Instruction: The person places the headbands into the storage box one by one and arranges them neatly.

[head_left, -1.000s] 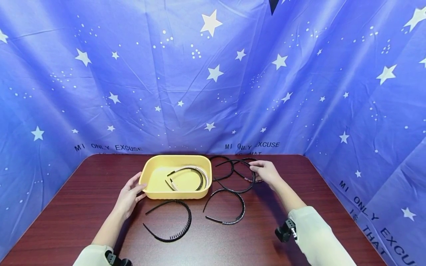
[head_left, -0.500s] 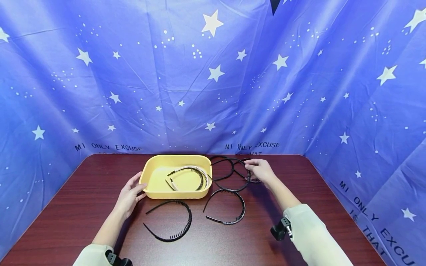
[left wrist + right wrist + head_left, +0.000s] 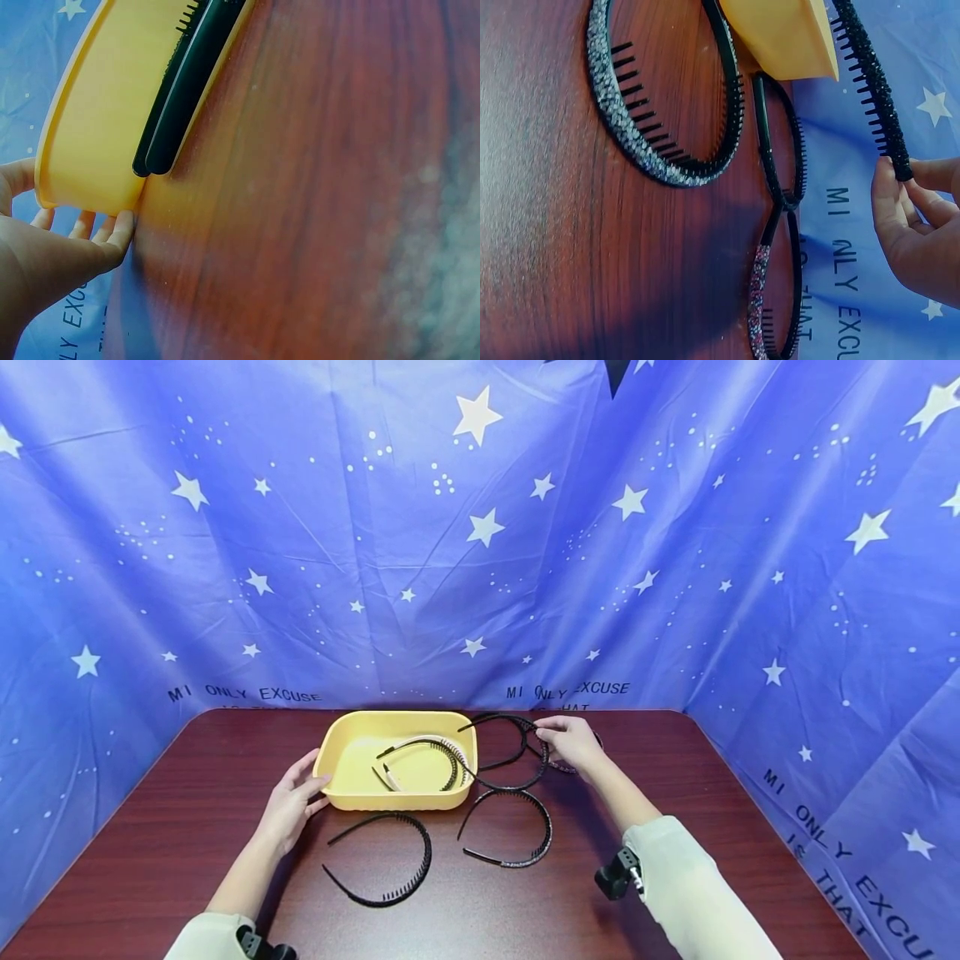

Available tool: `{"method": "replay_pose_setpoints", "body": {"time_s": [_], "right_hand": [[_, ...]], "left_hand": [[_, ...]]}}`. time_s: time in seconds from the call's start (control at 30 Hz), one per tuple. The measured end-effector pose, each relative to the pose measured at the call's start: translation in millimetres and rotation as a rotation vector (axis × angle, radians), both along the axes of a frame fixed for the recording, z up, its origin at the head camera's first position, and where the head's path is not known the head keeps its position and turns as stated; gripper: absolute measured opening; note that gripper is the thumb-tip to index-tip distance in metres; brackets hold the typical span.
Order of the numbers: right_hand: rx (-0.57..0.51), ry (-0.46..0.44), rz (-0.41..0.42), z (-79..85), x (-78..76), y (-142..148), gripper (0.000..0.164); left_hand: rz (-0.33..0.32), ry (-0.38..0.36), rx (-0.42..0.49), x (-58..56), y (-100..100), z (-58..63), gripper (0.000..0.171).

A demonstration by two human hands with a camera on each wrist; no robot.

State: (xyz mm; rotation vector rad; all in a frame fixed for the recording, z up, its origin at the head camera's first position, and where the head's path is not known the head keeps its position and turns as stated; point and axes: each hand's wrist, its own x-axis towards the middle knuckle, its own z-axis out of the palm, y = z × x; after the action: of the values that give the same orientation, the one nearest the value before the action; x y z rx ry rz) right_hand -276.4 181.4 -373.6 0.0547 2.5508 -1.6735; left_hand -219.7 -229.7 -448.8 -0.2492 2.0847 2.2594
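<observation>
My right hand (image 3: 568,743) pinches a black toothed headband (image 3: 881,90) with a sparkly outer face by its curved middle. The headband is raised, and its ends reach over the right rim of a yellow bin (image 3: 393,801). At the bin's left end, my left hand (image 3: 288,802) holds the wall, thumb over the rim and fingers outside. Inside the bin lie a black headband (image 3: 454,767) and a pale one (image 3: 464,758). In front of the bin rests another black toothed headband (image 3: 430,852). A silver-glitter headband (image 3: 622,124) lies to its right.
Behind my right hand, a plain black headband (image 3: 801,142) and one with reddish glitter (image 3: 759,292) lie touching on the table. The dark red wooden table (image 3: 247,735) ends at a blue starry curtain (image 3: 480,585) behind and at the sides.
My right hand has moved left with the black headband, whose ends have come over the bin's right rim. The left hand has stayed on the bin.
</observation>
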Motion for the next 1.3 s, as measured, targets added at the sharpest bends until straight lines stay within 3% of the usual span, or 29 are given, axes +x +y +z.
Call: {"method": "replay_pose_setpoints", "body": {"time_s": [0.57,1.3], "right_hand": [[-0.077,0.014,0.059,-3.2,-3.0,-22.0,0.030],[-0.096,0.027,0.035,-3.9,-4.3,-50.3,0.027]], "left_hand": [[0.007,0.013,0.021,-0.1,-0.7,-1.7,0.065],[0.012,0.003,0.024,-1.0,-0.2,-1.7,0.065]]}}
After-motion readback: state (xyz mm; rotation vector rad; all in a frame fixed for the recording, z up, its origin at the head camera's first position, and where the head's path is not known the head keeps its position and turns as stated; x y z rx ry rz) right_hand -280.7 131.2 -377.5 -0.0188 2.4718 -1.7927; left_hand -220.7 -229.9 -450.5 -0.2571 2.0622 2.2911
